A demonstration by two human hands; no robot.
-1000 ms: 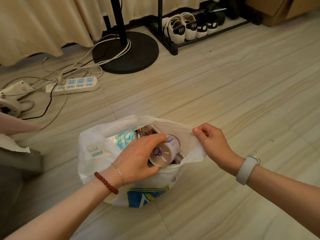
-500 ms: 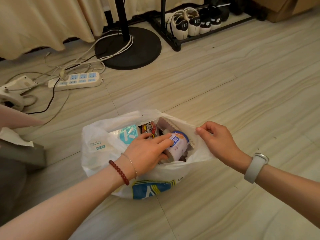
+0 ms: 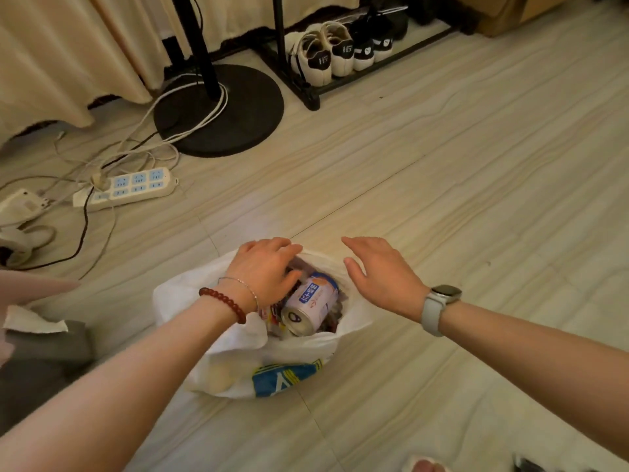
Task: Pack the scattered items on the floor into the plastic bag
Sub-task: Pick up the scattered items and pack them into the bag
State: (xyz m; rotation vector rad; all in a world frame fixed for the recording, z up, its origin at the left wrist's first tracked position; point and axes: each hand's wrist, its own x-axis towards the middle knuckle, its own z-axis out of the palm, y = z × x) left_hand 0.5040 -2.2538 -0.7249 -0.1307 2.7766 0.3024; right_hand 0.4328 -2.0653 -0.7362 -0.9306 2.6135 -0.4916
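Note:
A white plastic bag [image 3: 235,373] with a blue print sits on the floor in front of me, its mouth open. A white and blue can [image 3: 311,306] lies on its side inside, on top of snack packets. My left hand [image 3: 262,267], with a red bead bracelet on the wrist, lies over the far left of the bag's mouth; its fingers are spread and dip in beside the can without holding it. Above the bag's right rim hovers my right hand [image 3: 377,274], with a watch on the wrist, its fingers straight and holding nothing.
A power strip [image 3: 132,187] and tangled cables lie at the left. The round black stand base [image 3: 221,110] and a shoe rack [image 3: 340,52] are behind. Grey cloth [image 3: 41,352] lies at my left. Bare wood-look floor stretches to the right.
My left hand let go of the can, which now lies in the bag, and moved to the far rim. My right hand released the bag's rim and opened.

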